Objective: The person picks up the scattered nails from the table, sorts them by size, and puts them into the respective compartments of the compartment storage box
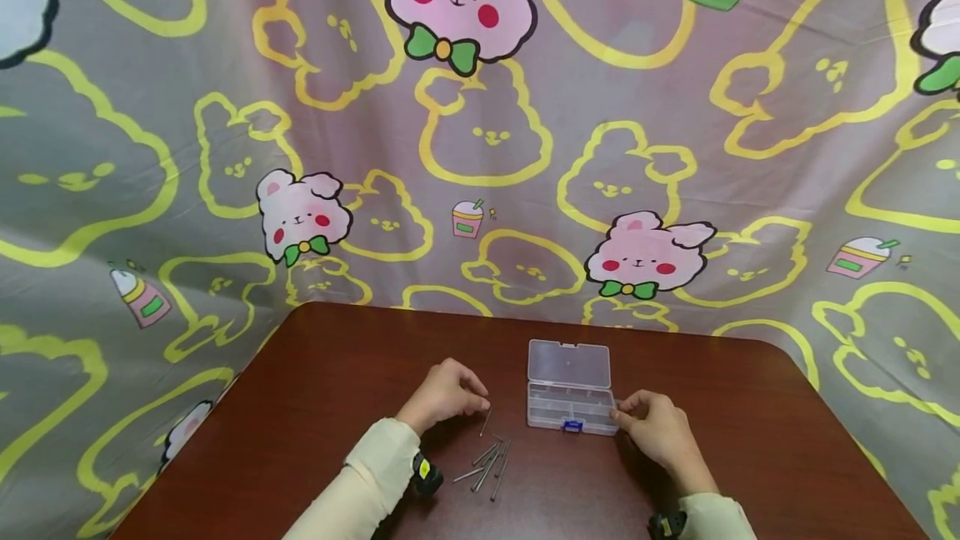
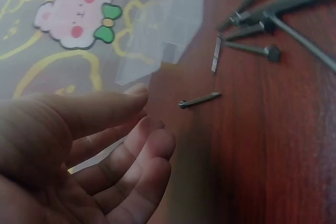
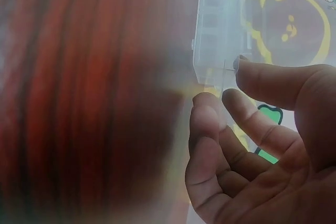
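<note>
Likely pick-up stage: left hand (image 1: 446,398) empty beside lone nail (image 2: 200,100), right hand (image 1: 662,430) pinching clear box (image 1: 547,421); next needs fingertip precision.

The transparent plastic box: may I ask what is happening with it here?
A person's right hand holds the right side of the open, transparent plastic box with blue latch. The left hand is near, but apart from, a thin grey metal nail. More such nails lie loosely together on the brown table.

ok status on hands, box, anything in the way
Left hand by lone nail. Right hand holds box, lid open. Nail pile nearer person, not blocking box.
</note>
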### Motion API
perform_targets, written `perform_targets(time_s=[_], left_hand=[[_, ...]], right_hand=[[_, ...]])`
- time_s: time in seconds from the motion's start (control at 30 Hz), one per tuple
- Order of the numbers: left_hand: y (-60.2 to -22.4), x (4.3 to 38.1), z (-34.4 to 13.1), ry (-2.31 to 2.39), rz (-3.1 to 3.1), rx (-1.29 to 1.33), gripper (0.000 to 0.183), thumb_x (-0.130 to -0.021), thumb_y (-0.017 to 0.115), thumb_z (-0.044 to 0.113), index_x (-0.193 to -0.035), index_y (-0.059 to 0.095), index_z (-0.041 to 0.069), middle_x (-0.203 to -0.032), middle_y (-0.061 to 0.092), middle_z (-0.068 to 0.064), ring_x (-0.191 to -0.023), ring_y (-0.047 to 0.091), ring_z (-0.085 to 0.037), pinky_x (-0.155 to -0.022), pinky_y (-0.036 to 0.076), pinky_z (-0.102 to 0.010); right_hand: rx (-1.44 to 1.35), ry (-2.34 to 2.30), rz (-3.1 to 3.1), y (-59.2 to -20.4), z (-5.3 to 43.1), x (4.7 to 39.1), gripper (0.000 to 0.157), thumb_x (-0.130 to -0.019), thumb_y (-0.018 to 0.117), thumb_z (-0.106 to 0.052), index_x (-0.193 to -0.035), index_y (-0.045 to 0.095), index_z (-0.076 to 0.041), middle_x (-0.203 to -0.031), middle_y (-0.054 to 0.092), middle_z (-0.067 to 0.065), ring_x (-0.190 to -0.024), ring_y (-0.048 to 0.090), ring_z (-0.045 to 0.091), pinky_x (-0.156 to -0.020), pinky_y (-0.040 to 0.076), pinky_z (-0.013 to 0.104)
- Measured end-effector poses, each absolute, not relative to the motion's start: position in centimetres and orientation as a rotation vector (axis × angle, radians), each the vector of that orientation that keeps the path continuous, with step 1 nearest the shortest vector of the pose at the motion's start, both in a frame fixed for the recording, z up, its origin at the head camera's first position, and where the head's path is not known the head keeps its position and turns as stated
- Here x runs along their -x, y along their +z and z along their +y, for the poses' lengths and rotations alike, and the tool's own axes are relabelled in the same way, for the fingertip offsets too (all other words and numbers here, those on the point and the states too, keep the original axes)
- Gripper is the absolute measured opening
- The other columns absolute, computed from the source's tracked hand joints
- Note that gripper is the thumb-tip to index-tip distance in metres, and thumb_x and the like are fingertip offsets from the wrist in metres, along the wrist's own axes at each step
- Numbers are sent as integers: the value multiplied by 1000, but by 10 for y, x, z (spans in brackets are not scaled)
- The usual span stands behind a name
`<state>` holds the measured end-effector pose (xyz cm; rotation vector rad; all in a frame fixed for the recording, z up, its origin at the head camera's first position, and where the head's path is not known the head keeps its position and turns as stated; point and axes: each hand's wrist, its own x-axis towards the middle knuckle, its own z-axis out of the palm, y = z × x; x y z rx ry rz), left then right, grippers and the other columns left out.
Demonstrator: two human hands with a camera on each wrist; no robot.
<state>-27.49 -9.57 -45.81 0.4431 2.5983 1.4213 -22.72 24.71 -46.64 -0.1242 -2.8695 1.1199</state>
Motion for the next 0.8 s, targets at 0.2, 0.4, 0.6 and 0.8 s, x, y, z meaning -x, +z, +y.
perform_targets(time_s=[0.2,0.4,0.6,0.8], left_hand=[[-461,276,-86,1339,2663,-441,13,-75,89,5,-76,76,7,-59,63,-2,-56,64,-25,-49,50,-30],[-463,276,-79,1264,2724,-442,17,-70,92,8,-72,75,10,-63,63,0,-56,62,-22,-51,49,-30],[-470,279,-77,1179,2795,-461,22,-66,95,11,-69,73,14,-77,65,2,-71,55,-16,-58,50,-31],[-473,281,-76,1141,2815,-477,22,-66,95,10,-65,73,15,-68,63,7,-68,55,-15,-59,50,-31]], right_hand=[[108,1120,-2875,-465,246,227,14,-89,76,-19,-92,70,-7,-66,61,-1,-58,56,17,-55,43,34],[92,1102,-2875,-463,245,227,11,-89,76,-17,-89,70,-8,-65,60,-1,-59,55,17,-56,43,34],[98,1091,-2878,-462,244,226,10,-88,77,-17,-88,70,-9,-66,60,-1,-59,54,17,-55,42,34],[102,1081,-2874,-463,245,226,11,-88,77,-17,-88,70,-9,-66,59,-1,-60,53,18,-55,41,34]])
